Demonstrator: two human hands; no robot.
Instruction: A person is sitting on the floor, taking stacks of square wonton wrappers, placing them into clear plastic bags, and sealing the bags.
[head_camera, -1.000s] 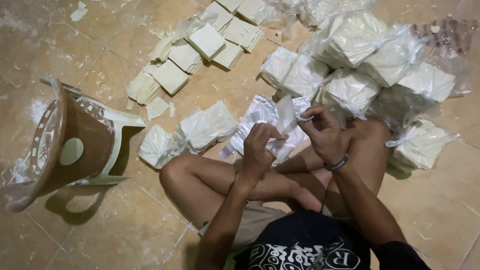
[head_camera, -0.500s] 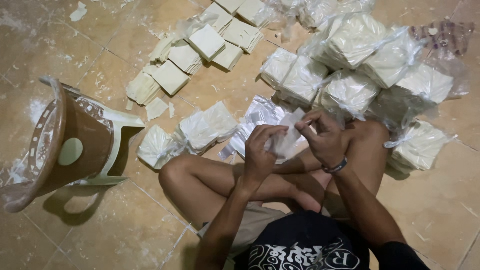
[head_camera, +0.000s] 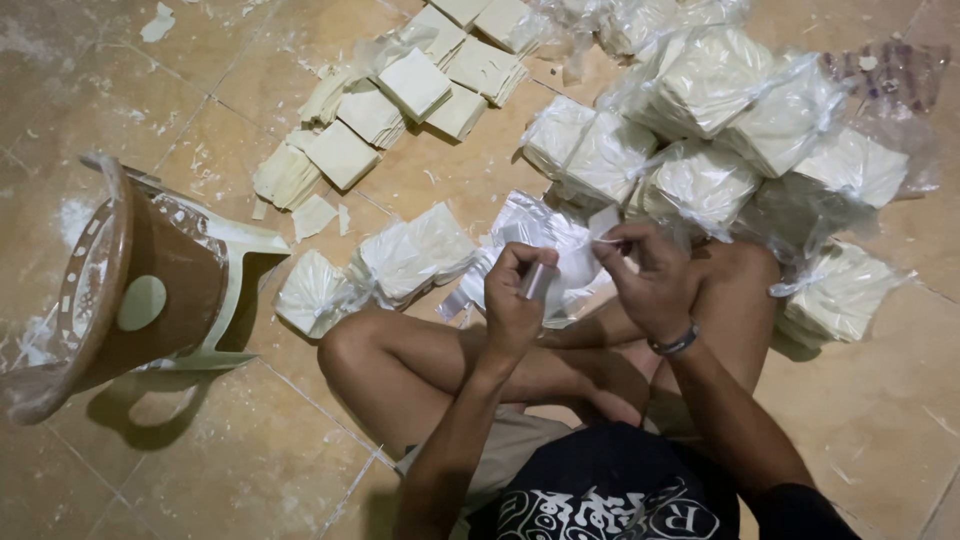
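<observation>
You sat cross-legged on the tan tiled floor (head_camera: 200, 470), which was dusty with white powder. Your left hand (head_camera: 515, 300) was curled almost closed, and its thumb and fingers pinched a thin, shiny clear plastic bag (head_camera: 540, 282). Your right hand (head_camera: 655, 280), with a dark band on the wrist, was half closed too, and its fingertips pinched the bag's top edge just beside a small flat white square sheet (head_camera: 603, 220). I could not tell if the sheet was inside the bag. The bag was held up in front of your knees, between both hands.

Under your hands lay a loose pile of empty clear plastic bags (head_camera: 545, 230), crinkly and shiny. On the far right sat a heap of filled clear bags (head_camera: 740, 110), each puffy and packed with stacks of pale square sheets. Two more filled bags (head_camera: 400, 265) lay near your left knee. Far off in the middle were bare stacks of cream square sheets (head_camera: 400, 100), thin and flat, not in any bag. On the left, a brown and cream plastic stool (head_camera: 150, 290) lay tipped on its side, dusted with white.
</observation>
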